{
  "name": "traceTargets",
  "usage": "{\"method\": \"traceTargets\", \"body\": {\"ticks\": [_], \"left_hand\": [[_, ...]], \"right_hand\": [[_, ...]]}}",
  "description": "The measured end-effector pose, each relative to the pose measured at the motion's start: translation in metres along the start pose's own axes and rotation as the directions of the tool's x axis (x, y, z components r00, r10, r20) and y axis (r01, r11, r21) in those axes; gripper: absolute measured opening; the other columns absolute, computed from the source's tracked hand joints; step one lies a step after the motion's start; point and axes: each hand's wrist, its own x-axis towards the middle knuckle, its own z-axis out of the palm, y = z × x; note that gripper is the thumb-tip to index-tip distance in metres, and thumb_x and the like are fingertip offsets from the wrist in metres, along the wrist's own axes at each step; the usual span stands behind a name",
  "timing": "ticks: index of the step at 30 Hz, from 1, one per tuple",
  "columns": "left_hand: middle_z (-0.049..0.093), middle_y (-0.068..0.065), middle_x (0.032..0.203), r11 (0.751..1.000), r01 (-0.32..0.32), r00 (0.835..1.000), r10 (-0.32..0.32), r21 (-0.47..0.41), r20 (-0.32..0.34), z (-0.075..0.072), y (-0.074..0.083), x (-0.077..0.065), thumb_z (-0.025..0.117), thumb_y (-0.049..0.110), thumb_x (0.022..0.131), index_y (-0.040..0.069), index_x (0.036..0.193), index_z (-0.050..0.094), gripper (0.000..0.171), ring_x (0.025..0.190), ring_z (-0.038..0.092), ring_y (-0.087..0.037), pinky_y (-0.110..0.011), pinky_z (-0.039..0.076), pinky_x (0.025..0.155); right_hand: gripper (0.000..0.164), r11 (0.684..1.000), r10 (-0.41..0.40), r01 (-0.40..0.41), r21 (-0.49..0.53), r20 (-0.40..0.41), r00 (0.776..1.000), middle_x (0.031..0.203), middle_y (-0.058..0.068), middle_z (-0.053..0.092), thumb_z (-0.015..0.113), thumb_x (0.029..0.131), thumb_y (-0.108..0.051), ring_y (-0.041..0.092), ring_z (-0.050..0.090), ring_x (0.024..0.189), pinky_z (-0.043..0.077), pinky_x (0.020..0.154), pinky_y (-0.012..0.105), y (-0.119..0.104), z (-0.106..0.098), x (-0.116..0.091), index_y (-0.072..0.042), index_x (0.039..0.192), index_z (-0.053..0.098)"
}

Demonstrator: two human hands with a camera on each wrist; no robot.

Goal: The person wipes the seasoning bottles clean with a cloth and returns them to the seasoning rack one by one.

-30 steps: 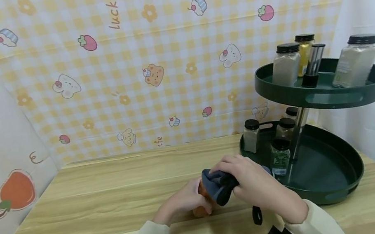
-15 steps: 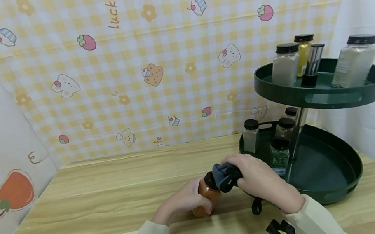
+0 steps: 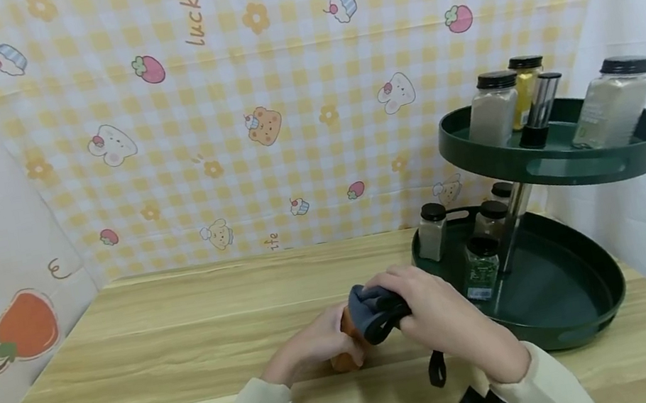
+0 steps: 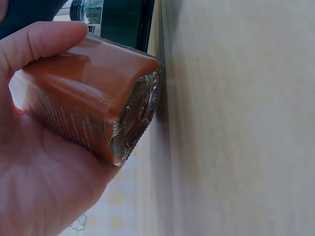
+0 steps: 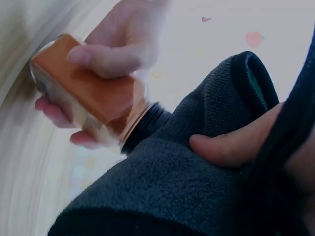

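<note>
A clear, square-sided jar (image 4: 98, 73) filled with orange-red powder lies tilted in my left hand (image 3: 314, 344), its glass base angled toward the tabletop in the left wrist view. Thumb and fingers wrap round its sides. My right hand (image 3: 428, 302) grips a dark blue-grey fleecy cloth (image 5: 162, 167) with black edging, bunched against the jar's black lid (image 5: 145, 127). In the right wrist view part of the lid's ridged side shows past the cloth. From the head view, the cloth and left hand cover most of the jar. A black loop of the cloth hangs below my right hand.
To the right stands a dark green two-tier round rack (image 3: 584, 321). Its upper tray (image 3: 564, 170) bears several black-capped containers, and small spice jars, including one of green flakes (image 3: 481, 269), stand on the lower tray. A checked curtain (image 3: 316, 159) hangs behind the wooden table (image 3: 165, 373).
Half a second ago my right hand and the cloth were further right, with the black lid showing. They have come back left over the lid. The left hand keeps its hold on the jar.
</note>
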Motion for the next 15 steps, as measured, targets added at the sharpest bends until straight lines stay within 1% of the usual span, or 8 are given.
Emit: {"method": "traceTargets", "body": {"ticks": [4,7,11,14,15], "left_hand": [[0.06,-0.002,0.08,1.0,-0.02,1.0,0.02,-0.009,0.023,-0.001,0.0,0.0,0.067,-0.001,0.065,0.01,0.102,0.055,0.04,0.07,0.055,-0.015,-0.029,0.046,0.068],[0.059,-0.001,0.077,1.0,-0.028,0.999,0.029,-0.012,0.03,-0.002,-0.001,0.0,0.066,-0.001,0.064,0.01,0.101,0.055,0.04,0.065,0.053,-0.014,-0.028,0.045,0.063],[0.059,-0.001,0.074,1.0,-0.015,1.0,0.015,0.012,0.004,-0.001,0.0,-0.001,0.066,0.0,0.062,0.008,0.096,0.054,0.037,0.065,0.054,-0.014,-0.027,0.043,0.064],[0.059,0.0,0.077,1.0,-0.004,1.0,0.005,0.027,-0.017,-0.001,0.001,-0.002,0.066,0.001,0.061,0.008,0.094,0.053,0.036,0.07,0.053,-0.014,-0.027,0.041,0.068],[0.058,0.0,0.076,1.0,0.0,1.0,0.0,0.024,-0.018,0.0,0.001,-0.002,0.066,0.001,0.061,0.007,0.093,0.053,0.035,0.069,0.052,-0.014,-0.027,0.041,0.067]], "right_hand": [[0.048,0.999,0.042,-0.042,0.03,0.012,0.999,0.112,-0.002,0.063,0.061,0.072,0.01,0.02,0.058,0.108,0.047,0.089,0.043,0.004,0.001,0.003,-0.02,0.11,0.064],[0.05,0.996,0.08,-0.081,0.03,0.032,0.996,0.114,0.0,0.063,0.059,0.071,0.011,0.021,0.059,0.104,0.048,0.082,0.04,0.01,0.002,0.006,-0.019,0.111,0.063],[0.05,0.992,0.125,-0.125,0.001,0.053,0.991,0.114,0.004,0.063,0.058,0.072,0.01,0.024,0.06,0.099,0.047,0.075,0.038,0.019,0.005,0.009,-0.017,0.114,0.062],[0.046,0.989,0.148,-0.148,-0.002,0.076,0.986,0.113,0.006,0.063,0.059,0.074,0.007,0.024,0.061,0.096,0.049,0.074,0.038,0.024,0.009,0.011,-0.015,0.115,0.061],[0.045,0.988,0.151,-0.152,-0.001,0.082,0.985,0.113,0.006,0.063,0.059,0.075,0.006,0.024,0.061,0.096,0.049,0.075,0.039,0.025,0.01,0.011,-0.015,0.115,0.061]]}}
